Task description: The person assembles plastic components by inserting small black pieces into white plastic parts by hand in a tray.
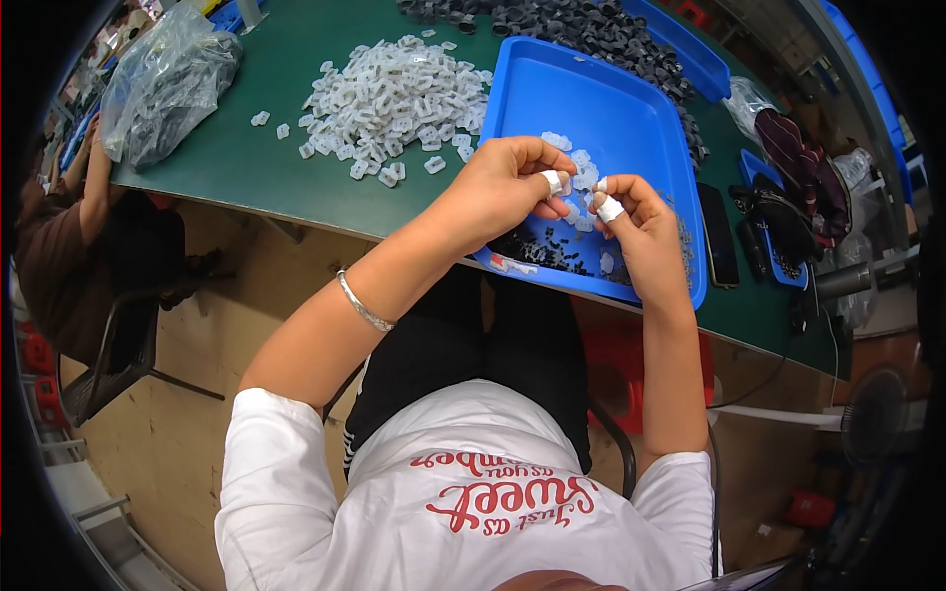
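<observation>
My left hand (505,187) is over the blue tray (601,103), thumb and fingers closed in a pinch, white tape round the thumb. Facing it a short gap away, my right hand (645,231) is also pinched, with white tape on thumb and finger. Whatever lies between the fingertips is too small to make out. Below and between the hands, several translucent white plastic pieces (583,169) lie in the tray. Small black parts (552,252) are scattered along its near edge, partly under my left hand. Tiny metal-coloured parts (684,246) lie by its right side.
A heap of white plastic pieces (394,98) covers the green table (261,163) left of the tray. Dark grey parts (621,34) are piled behind it. A phone (718,236) and a small blue tray (788,271) lie right; a clear bag (168,84) lies left, near a seated person (74,236).
</observation>
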A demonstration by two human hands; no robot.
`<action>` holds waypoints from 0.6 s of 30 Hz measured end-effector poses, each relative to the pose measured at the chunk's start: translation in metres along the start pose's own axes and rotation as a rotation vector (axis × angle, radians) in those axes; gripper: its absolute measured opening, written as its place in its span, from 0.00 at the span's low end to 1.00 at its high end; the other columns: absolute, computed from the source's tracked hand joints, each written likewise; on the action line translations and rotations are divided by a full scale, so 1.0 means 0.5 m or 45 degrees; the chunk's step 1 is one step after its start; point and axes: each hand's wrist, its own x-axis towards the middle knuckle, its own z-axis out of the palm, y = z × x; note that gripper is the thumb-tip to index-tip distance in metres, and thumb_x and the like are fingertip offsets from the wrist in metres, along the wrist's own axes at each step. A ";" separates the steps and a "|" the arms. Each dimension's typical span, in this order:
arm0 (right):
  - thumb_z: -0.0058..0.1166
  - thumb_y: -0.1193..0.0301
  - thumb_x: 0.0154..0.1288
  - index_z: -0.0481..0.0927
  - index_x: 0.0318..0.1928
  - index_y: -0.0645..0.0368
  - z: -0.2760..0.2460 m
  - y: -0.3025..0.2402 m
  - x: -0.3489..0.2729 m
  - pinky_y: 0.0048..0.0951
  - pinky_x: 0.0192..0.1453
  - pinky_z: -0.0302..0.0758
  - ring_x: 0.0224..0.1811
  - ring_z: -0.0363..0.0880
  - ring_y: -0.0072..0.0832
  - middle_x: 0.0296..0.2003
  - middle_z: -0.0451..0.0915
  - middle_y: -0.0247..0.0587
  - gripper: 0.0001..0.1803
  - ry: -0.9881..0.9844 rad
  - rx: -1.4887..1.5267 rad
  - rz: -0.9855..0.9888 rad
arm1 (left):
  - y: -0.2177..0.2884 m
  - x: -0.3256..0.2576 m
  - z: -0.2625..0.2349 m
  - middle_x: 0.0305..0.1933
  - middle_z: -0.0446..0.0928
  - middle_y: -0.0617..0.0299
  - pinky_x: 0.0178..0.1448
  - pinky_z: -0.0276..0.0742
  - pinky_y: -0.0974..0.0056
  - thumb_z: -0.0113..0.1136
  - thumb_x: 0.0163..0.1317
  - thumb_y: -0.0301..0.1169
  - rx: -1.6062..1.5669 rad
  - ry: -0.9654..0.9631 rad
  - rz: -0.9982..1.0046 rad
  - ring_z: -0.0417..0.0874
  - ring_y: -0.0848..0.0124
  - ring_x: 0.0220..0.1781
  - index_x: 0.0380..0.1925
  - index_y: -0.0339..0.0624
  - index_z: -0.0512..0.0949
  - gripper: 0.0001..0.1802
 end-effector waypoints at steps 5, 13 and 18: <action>0.55 0.73 0.67 0.77 0.43 0.60 -0.009 -0.009 0.000 0.20 0.37 0.75 0.32 0.79 0.20 0.33 0.81 0.36 0.06 -0.025 0.171 0.176 | -0.011 0.003 0.004 0.40 0.79 0.57 0.41 0.81 0.72 0.52 0.63 0.21 0.029 0.028 0.036 0.83 0.75 0.38 0.45 0.30 0.76 0.11; 0.56 0.75 0.66 0.76 0.43 0.65 -0.011 -0.011 -0.001 0.25 0.43 0.80 0.38 0.83 0.26 0.37 0.82 0.45 0.08 -0.088 0.446 0.126 | -0.006 0.005 0.009 0.36 0.79 0.58 0.45 0.79 0.71 0.48 0.61 0.18 0.252 -0.012 0.038 0.81 0.76 0.36 0.45 0.33 0.77 0.14; 0.57 0.77 0.65 0.76 0.44 0.66 -0.009 -0.001 0.001 0.24 0.44 0.79 0.38 0.82 0.26 0.37 0.81 0.44 0.09 -0.071 0.364 0.071 | -0.014 0.004 0.012 0.36 0.79 0.59 0.46 0.79 0.71 0.51 0.63 0.20 0.080 -0.071 0.015 0.81 0.76 0.38 0.48 0.34 0.77 0.14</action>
